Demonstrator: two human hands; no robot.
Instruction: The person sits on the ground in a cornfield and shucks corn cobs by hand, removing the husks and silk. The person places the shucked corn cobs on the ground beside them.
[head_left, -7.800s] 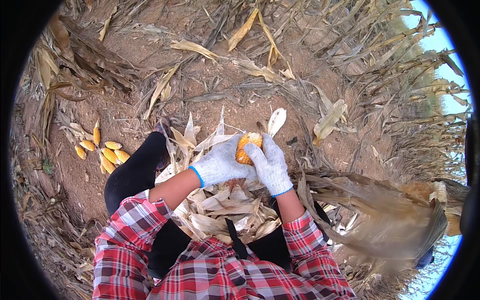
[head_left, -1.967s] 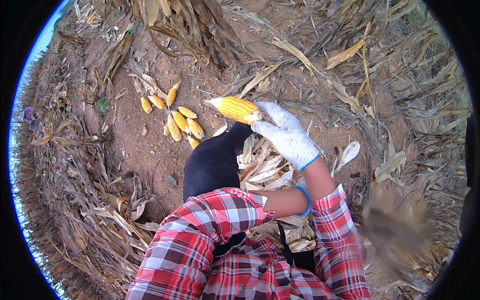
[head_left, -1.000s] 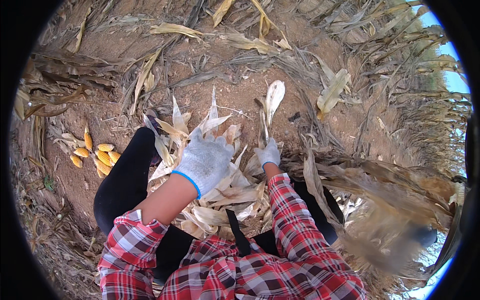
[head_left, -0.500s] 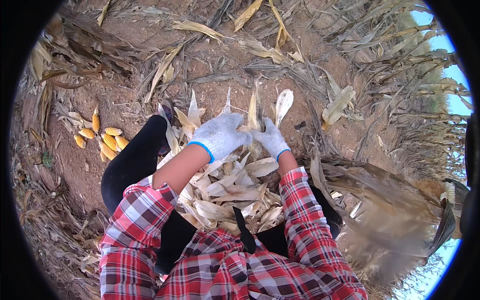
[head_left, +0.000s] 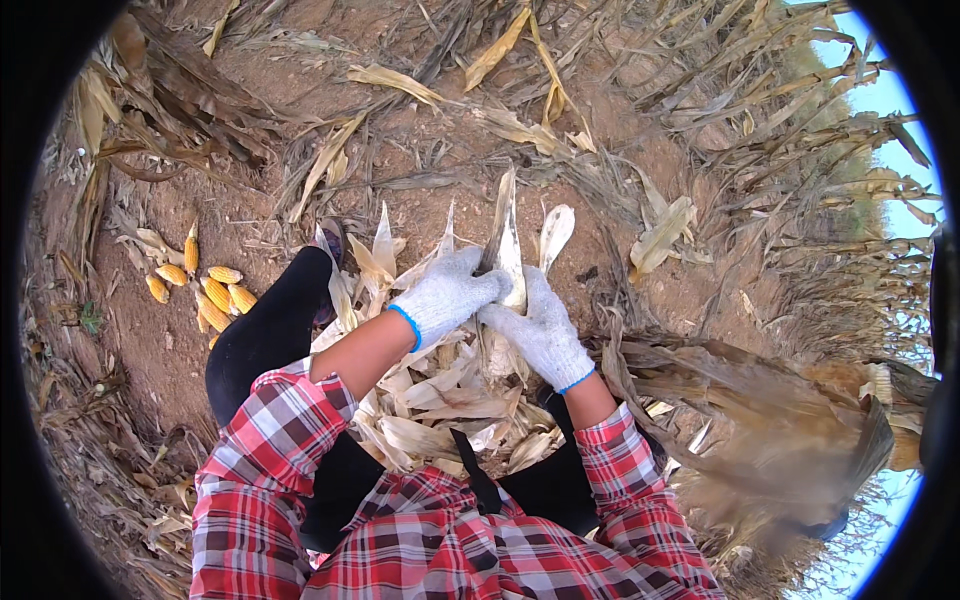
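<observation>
In front of my body, both hands wear white knit gloves with blue cuffs. My left hand (head_left: 447, 297) is closed on the left side of an ear of corn in its dry husk (head_left: 507, 240). From the right, my right hand (head_left: 540, 325) grips the same ear, its fingers reaching across below the left thumb. The husk's pale, pointed upper end sticks out beyond my hands, away from me. Its lower part hangs between them, and no kernels show. Loose pale husks (head_left: 440, 395) lie heaped under my hands, between my legs.
Several husked yellow corn ears (head_left: 217, 293) lie on the soil to the left, beside my bent leg (head_left: 262, 335). A large bundle of dry corn leaves (head_left: 740, 390) is close by on the right. Dry stalks (head_left: 830, 200) rise at the far right.
My right hand has come nearer to me and lower, its fingers now reaching across the ear. The husk's upper end has spread wider and shows a paler face.
</observation>
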